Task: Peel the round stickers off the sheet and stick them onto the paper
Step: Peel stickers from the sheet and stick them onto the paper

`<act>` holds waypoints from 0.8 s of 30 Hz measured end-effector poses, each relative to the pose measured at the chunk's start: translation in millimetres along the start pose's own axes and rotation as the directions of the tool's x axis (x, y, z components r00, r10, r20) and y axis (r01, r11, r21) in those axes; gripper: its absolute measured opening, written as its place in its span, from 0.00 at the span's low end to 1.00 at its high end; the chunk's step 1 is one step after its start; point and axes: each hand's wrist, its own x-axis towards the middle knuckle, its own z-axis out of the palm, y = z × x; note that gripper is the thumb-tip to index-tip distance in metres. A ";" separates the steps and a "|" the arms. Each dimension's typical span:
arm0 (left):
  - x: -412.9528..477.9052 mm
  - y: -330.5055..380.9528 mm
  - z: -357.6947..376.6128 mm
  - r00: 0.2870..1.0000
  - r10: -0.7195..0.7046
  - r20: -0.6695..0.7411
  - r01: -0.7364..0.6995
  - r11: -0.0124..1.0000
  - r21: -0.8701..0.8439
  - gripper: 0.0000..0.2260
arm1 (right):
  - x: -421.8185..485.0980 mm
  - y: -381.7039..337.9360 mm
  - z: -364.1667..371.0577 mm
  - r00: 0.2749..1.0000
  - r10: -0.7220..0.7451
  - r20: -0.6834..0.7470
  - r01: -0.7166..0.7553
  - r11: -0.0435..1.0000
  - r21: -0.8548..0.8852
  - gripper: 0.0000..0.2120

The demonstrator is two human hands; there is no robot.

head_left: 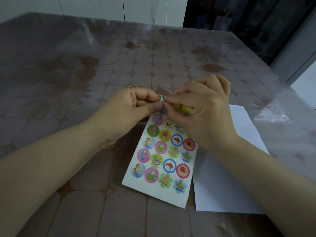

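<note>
Both my forearms reach in, and the hands meet fingertip to fingertip. Left hand (135, 106) pinches the sticker sheet (159, 190) at its top edge — right hand (201, 110) pinches a curled sticker (162, 99) there.

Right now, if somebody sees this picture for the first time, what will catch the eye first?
The bright sticker sheet, full of colourful round stickers, lies in the lower middle of the table. At its far end the left hand and the right hand meet, both pinching the sheet's lifted top edge. A white paper lies to its right, partly under the right forearm.
</note>
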 end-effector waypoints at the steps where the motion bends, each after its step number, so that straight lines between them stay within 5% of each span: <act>1: -0.3 0.7 0.9 1.000 -0.004 0.007 0.004 1.000 0.001 0.03 | 0.1 0.0 -0.4 1.000 -0.016 -0.010 0.016 1.000 -0.020 0.05; 9: -1.6 3.0 -1.3 0.998 -0.046 -0.035 0.047 0.998 0.042 0.04 | -0.6 1.0 0.0 0.993 0.059 0.102 -0.063 0.998 0.029 0.14; 18: -0.7 2.0 1.2 0.999 -0.051 -0.020 0.048 0.993 -0.111 0.06 | 0.2 0.7 1.5 0.993 0.109 0.044 -0.112 0.991 0.076 0.09; 24: -2.0 1.1 0.3 0.999 -0.027 -0.035 0.026 1.000 -0.015 0.04 | 1.1 2.0 -0.3 0.989 0.105 0.099 -0.114 0.990 0.083 0.07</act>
